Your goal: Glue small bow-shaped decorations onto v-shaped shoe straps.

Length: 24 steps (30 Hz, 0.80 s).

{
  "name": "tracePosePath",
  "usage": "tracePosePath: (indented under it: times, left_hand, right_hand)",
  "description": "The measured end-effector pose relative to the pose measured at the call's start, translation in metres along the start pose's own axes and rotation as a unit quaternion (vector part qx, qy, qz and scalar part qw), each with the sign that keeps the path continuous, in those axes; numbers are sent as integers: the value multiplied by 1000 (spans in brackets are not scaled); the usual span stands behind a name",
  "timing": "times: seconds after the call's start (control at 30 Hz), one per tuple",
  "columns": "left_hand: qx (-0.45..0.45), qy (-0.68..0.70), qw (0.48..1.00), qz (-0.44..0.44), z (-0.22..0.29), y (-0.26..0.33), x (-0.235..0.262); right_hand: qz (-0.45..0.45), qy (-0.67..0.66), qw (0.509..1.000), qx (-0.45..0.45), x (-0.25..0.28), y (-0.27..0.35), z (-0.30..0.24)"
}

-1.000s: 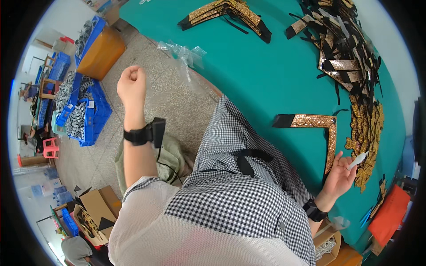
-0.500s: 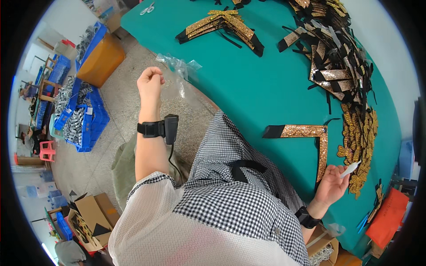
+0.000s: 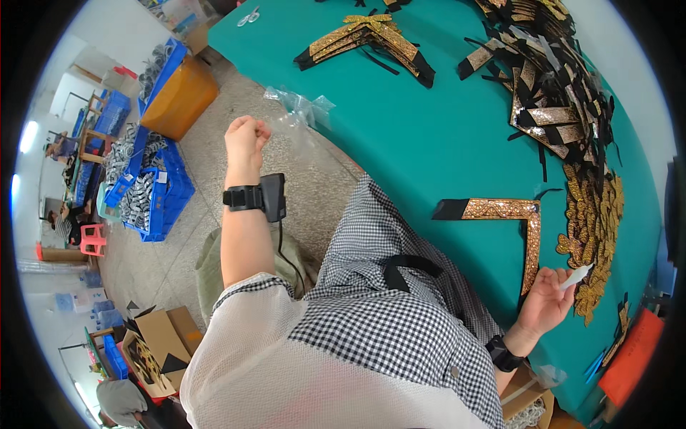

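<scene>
Over the floor at the table's left edge, my left hand (image 3: pixel 245 141) is raised with its fingers curled into a pinch. Whatever those fingers may hold is too small to make out. My right hand (image 3: pixel 545 298) grips a small white tube (image 3: pixel 576 277) with a pointed dark tip, angled up and to the right. Beside that hand lies an L-shaped gold glitter band (image 3: pixel 500 209) with black fabric ends, its lower end partly behind the hand. To its right, a heap of gold glitter bows (image 3: pixel 597 222) spreads along the table.
Finished-looking gold bands topped with a bow (image 3: pixel 368 36) lie at the far side of the green table (image 3: pixel 400 129). A large pile of black-and-gold bands (image 3: pixel 550 93) covers the far right. Clear plastic (image 3: pixel 304 107) hangs over the left edge. Blue crates (image 3: pixel 182 189) stand on the floor.
The whole view has swung slightly, so the scene sits farther right. My left hand has turned a little at the wrist; my right hand keeps its grip on the white tube.
</scene>
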<state>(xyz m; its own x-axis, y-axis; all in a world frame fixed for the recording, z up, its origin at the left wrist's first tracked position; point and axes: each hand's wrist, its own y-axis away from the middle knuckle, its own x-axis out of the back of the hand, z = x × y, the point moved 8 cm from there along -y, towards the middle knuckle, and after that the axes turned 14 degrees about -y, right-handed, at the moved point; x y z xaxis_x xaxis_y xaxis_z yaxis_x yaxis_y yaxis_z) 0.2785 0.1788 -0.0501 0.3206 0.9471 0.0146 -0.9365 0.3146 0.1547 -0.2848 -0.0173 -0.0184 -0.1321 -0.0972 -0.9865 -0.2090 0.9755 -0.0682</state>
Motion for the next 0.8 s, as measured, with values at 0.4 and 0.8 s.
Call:
tracePosePath:
  times: [0.4, 0.8]
  left_hand:
    - [-15, -141, 990, 10, 29, 36, 5]
    - [-3, -181, 983, -27, 44, 60, 14]
  right_hand:
    - [29, 81, 996, 19, 10, 6, -17]
    - [64, -7, 998, -14, -10, 5, 6]
